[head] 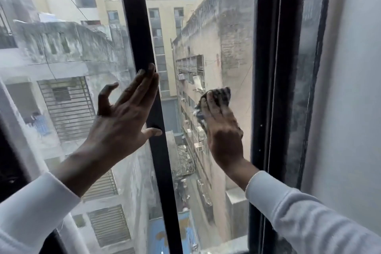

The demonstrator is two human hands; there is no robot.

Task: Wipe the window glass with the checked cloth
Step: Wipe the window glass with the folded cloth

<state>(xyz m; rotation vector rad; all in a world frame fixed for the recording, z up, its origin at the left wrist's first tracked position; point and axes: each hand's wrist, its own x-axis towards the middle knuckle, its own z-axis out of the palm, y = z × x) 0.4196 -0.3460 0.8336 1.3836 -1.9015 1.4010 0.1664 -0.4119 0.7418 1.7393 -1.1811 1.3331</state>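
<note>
I am pressing the checked cloth [218,97] against the window glass [233,51] with my right hand [222,130], in the pane between the dark centre bar [144,51] and the dark frame [268,68] on the right. My right fingers are lying flat over the cloth, holding it bunched against the glass; its dark-and-light check is showing above my fingertips and along the left edge of my hand. The cloth is sitting about halfway up the pane, nearer the right frame than the centre bar, though touching neither.

My left hand [123,113] is holding nothing. It is open, with the fingers stretched out together and their tips resting against the centre bar, the thumb reaching to the bar lower down, and the little finger splayed out to the left. Both my arms are in pale long sleeves [299,212], pushed back a little from the wrists.

Through the glass I am looking down on weathered concrete buildings [226,27] and a narrow lane far below. The pane to the left of the bar is looking hazier than the one I am working on. A pale wall [350,88] is standing at the far right, beside the frame.
</note>
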